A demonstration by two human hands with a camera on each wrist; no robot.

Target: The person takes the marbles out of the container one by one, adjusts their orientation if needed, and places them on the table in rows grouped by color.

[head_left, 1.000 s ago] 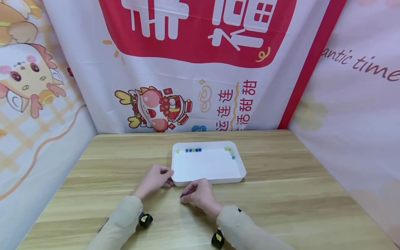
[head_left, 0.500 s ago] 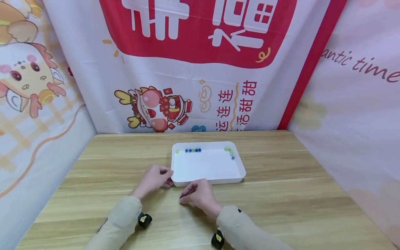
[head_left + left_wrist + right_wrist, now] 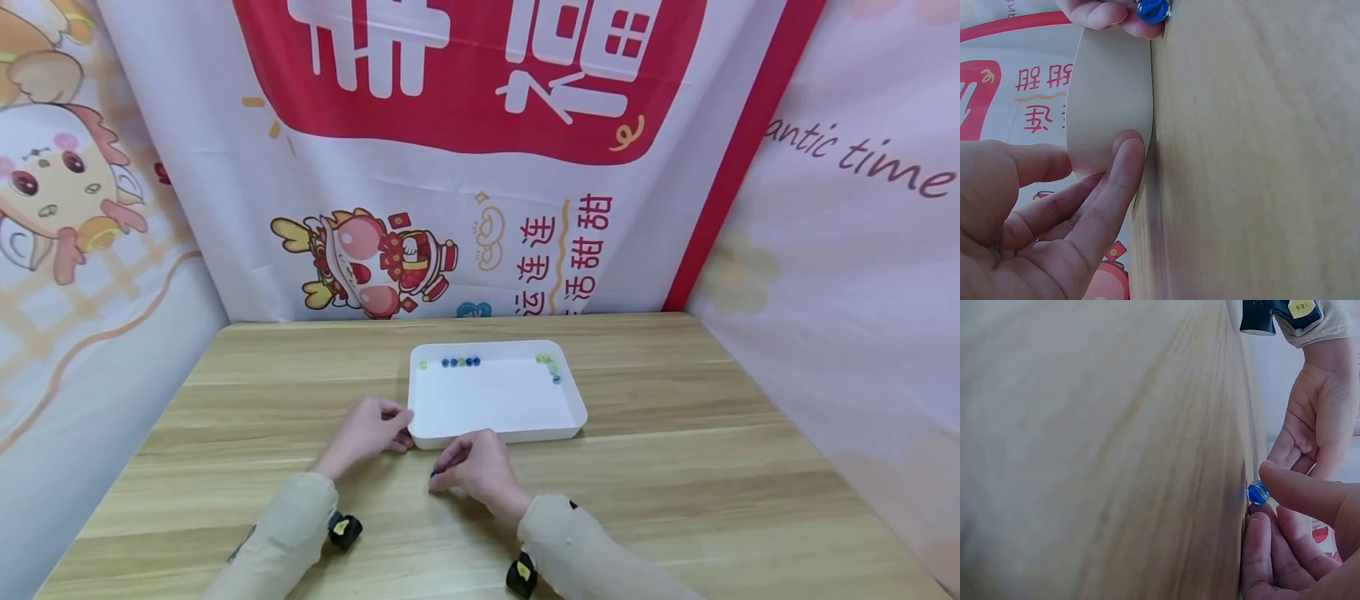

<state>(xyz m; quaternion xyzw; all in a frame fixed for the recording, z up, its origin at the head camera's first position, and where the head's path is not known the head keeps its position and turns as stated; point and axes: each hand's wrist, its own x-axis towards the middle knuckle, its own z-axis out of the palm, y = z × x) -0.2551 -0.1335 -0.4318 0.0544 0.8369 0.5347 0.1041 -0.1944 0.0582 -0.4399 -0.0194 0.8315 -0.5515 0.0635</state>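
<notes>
In the head view, a shallow white tray [image 3: 495, 398] lies on the wooden table. My left hand [image 3: 372, 429] holds its near left corner, thumb at the rim and fingers along the outer wall, as the left wrist view also shows. Just in front of the tray's near side, my right hand [image 3: 480, 471] pinches a blue glass marble [image 3: 1258, 493] between thumb and fingertips, low over the table. Whether the marble touches the wood, I cannot tell. Inside the tray, a row of blue and green marbles [image 3: 461, 362] lines the far wall.
A lone yellow-green marble [image 3: 423, 365] sits in the tray's far left corner. Several green and blue marbles [image 3: 551, 368] cluster at its far right. Bare wood of the table [image 3: 675, 467] extends to the right. A printed cloth [image 3: 480, 167] hangs behind the table.
The head view has shifted very slightly. Both hands, the pinched marble and the tray keep their places.
</notes>
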